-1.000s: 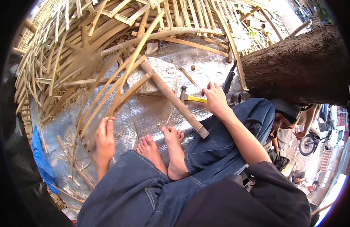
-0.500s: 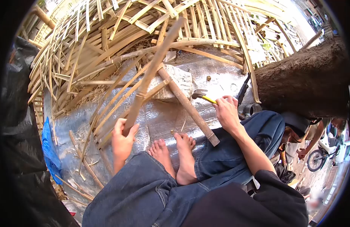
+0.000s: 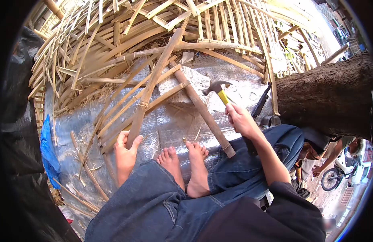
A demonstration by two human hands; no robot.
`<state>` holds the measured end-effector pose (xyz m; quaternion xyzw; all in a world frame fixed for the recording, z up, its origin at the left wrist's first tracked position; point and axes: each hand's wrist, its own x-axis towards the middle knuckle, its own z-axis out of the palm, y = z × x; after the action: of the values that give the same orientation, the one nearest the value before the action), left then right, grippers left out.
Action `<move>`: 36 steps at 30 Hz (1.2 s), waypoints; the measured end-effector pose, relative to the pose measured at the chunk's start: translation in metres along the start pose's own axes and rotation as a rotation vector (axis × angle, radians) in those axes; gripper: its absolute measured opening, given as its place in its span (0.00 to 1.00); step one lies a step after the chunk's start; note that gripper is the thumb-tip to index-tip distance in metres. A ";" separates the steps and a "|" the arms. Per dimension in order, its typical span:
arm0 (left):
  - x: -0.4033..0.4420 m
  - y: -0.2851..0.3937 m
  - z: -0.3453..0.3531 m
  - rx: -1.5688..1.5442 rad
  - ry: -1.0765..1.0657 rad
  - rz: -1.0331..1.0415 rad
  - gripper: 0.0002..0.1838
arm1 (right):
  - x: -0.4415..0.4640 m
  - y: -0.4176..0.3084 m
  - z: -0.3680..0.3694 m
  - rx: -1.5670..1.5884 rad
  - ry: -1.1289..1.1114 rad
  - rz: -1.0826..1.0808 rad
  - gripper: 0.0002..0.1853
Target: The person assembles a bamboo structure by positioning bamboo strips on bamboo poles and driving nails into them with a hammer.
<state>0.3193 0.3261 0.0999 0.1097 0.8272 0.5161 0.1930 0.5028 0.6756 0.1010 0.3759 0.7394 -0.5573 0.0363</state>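
My left hand point(image 3: 126, 155) grips the near end of a long bamboo strip point(image 3: 154, 80), thumb on one side and fingers on the other. The strip slants up and away over several thinner slats point(image 3: 132, 103). In my right hand point(image 3: 239, 119) is a claw hammer point(image 3: 222, 93) with a yellow and black handle, its head raised beside a pale stone block point(image 3: 182, 84). A round bamboo pole point(image 3: 204, 111) leans from the block toward my right leg, with slat ends touching it near its top.
Piled bamboo lattice point(image 3: 154, 24) curves around the far side. A dark knife-like tool point(image 3: 261, 101) lies right of the hammer, near a tree trunk point(image 3: 323, 90). Silvery sheeting point(image 3: 170, 125) covers the ground. Blue plastic point(image 3: 48, 149) lies at left; another person's arm point(image 3: 328, 155) shows at right.
The bamboo strip in my left hand has lowered and its far end has shifted left. My right hand has turned the hammer more upright and its head has risen slightly.
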 end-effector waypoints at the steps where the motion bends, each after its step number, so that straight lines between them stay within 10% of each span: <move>1: 0.002 0.004 -0.001 -0.002 0.000 -0.002 0.11 | -0.008 -0.005 0.006 0.160 -0.035 0.126 0.17; 27: 0.030 0.019 0.066 0.031 -0.285 -0.043 0.10 | -0.058 0.005 0.013 0.392 -0.404 0.418 0.17; 36: 0.060 0.049 0.122 -0.034 -0.567 -0.146 0.13 | -0.056 0.007 0.008 0.284 0.113 -0.010 0.14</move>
<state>0.3170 0.4694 0.0837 0.1865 0.7371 0.4635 0.4551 0.5440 0.6402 0.1193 0.4042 0.6560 -0.6344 -0.0615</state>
